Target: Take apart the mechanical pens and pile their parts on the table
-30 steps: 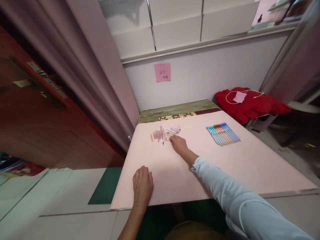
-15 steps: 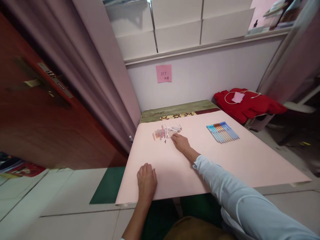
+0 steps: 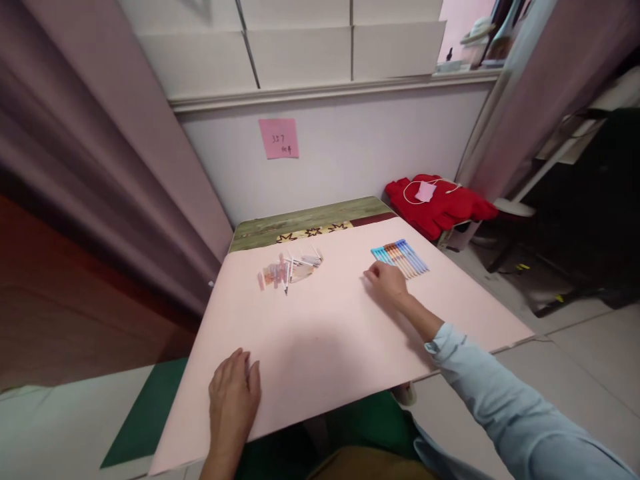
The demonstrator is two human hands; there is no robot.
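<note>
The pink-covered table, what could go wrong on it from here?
The right hand is close against the row of pens in view, so a stray brush might knock some askew. In the loose pile, slim white pieces lie across others, so lifting one could drag its neighbours.

Left hand rests palm-down, thumb apart; right hand extends farther forward, fingers curled.

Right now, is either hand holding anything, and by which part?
The left hand shows no hold; whether the right hand, near the pens, pinches anything can't be told.
</note>
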